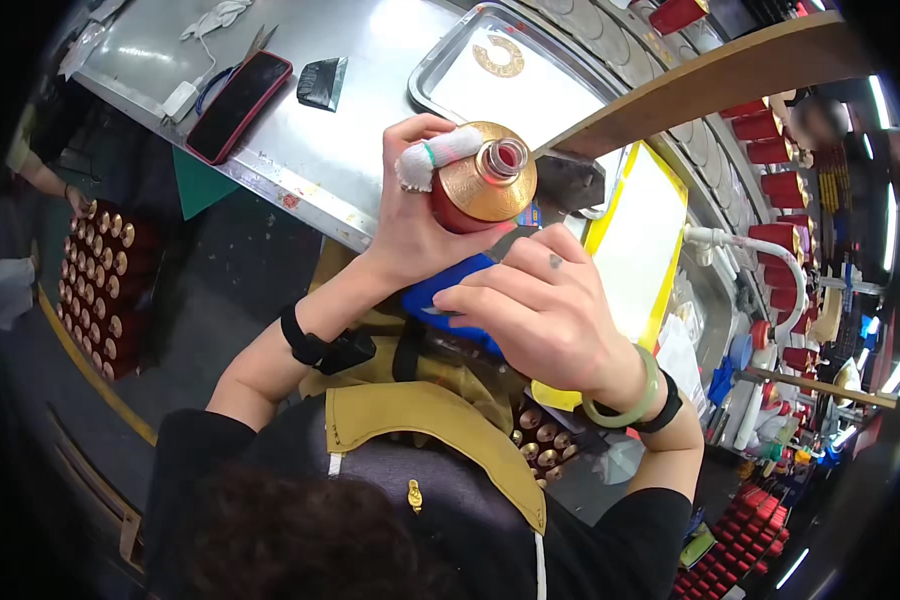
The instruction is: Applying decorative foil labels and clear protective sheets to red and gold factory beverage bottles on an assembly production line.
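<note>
L hand (405, 230) fingers were wrapped round a red bottle (488, 188) w/ gold shoulder, its open neck facing the cam; a white cloth cover (417, 168) was on one finger. Bottle was held up nr the desk (345, 150) edge. R hand (570, 320) fingers were curled just beside it; couldn't tell if gripping anything. Further out: phone (240, 108), sm. black packet (322, 83), metal tray (420, 88) w/ gold ring (498, 56) in it.

l hand (408, 225) grips red/gold btl (485, 193), r hand (552, 312) nr it.
</note>
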`<state>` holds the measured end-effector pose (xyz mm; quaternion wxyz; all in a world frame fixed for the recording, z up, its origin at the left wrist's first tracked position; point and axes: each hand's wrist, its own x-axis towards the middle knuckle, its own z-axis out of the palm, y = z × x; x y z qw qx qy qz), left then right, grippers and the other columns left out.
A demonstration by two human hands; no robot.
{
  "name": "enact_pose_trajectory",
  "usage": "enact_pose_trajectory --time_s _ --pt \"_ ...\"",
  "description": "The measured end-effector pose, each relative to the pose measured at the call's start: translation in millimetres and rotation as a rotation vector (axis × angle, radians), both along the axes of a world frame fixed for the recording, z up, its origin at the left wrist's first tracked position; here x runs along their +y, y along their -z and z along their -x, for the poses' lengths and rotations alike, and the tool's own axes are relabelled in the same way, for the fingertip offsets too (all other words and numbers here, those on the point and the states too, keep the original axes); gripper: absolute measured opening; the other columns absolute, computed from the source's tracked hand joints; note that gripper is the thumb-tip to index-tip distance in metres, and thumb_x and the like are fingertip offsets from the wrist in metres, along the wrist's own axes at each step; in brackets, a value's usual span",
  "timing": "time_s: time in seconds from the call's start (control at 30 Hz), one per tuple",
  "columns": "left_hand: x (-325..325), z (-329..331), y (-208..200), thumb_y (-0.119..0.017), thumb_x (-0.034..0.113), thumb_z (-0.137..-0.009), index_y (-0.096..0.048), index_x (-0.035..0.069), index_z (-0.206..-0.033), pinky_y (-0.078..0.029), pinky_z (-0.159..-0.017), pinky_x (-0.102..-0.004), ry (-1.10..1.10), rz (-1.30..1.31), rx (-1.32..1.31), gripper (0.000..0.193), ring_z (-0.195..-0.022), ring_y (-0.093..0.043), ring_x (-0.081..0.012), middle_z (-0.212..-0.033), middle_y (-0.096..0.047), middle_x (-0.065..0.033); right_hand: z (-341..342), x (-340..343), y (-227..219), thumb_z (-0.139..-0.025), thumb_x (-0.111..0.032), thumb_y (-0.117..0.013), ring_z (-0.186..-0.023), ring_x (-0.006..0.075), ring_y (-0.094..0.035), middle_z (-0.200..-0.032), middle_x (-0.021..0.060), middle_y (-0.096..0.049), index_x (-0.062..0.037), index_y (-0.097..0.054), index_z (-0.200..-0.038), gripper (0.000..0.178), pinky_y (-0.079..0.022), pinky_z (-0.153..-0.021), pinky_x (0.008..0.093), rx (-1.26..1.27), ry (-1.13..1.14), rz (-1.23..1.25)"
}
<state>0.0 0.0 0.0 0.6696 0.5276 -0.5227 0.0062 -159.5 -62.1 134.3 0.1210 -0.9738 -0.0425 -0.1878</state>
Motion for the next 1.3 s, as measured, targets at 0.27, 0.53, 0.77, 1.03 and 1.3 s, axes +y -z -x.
enact_pose_trajectory --time_s 0.27,0.53,0.77,1.03,1.3 --pt "4 -15 -6 -0.096 0.023 -0.062 -0.053 0.007 -0.135 -0.047 -0.099 -0.0421 0.013 -0.035 -0.027 0.086 -0.118 -0.050 -0.0331 -0.128 -0.046 -0.0149 -11 4 2 -0.066 0.001 -0.076 -0.073 0.0119 -0.061 -0.085 -0.0035 -0.074 -0.0130 -0.076 -0.092 0.030 -0.040 -0.074 0.0311 0.009 -0.066 -0.100" --pt "-7 -4 9 -0.091 0.017 -0.068 -0.055 0.017 -0.137 -0.050 -0.103 -0.0461 0.073 0.176 -0.004 0.078 -0.125 -0.056 -0.0423 -0.142 -0.048 -0.0231 -9 -2 -8 -0.067 -0.008 -0.077 -0.068 0.0165 -0.054 -0.082 -0.0037 -0.068 -0.0115 -0.075 -0.091 0.024 -0.041 -0.069 0.0326 0.028 -0.083 -0.056" --pt "0 22 0 -0.086 0.025 -0.080 -0.058 0.028 -0.135 -0.048 -0.104 -0.0481 0.016 -0.075 0.313 0.062 -0.129 -0.050 -0.0440 -0.148 -0.041 -0.0216 -11 -27 -45 -0.069 0.003 -0.084 -0.072 0.0188 -0.062 -0.086 0.0020 -0.073 -0.0081 -0.077 -0.095 0.029 -0.047 -0.066 0.0290 -0.458 0.240 0.009" --pt "-8 9 25 -0.092 0.011 -0.068 -0.046 0.011 -0.128 -0.047 -0.106 -0.0455 -0.058 -0.010 0.112 0.075 -0.128 -0.050 -0.0403 -0.142 -0.040 -0.0214 -20 -23 12 -0.064 -0.008 -0.070 -0.075 0.0182 -0.057 -0.090 -0.0003 -0.071 -0.0109 -0.076 -0.097 0.033 -0.044 -0.072 0.0318 -0.322 0.166 0.212" --pt "1 -1 6 -0.093 0.015 -0.063 -0.045 0.010 -0.137 -0.047 -0.099 -0.0448 -0.109 -0.050 -0.006 0.089 -0.122 -0.050 -0.0364 -0.137 -0.045 -0.0169 -23 -15 -1 -0.066 -0.014 -0.068 -0.079 0.0146 -0.058 -0.091 -0.0024 -0.070 -0.0128 -0.074 -0.098 0.033 -0.043 -0.074 0.0314 -0.273 0.273 0.259"
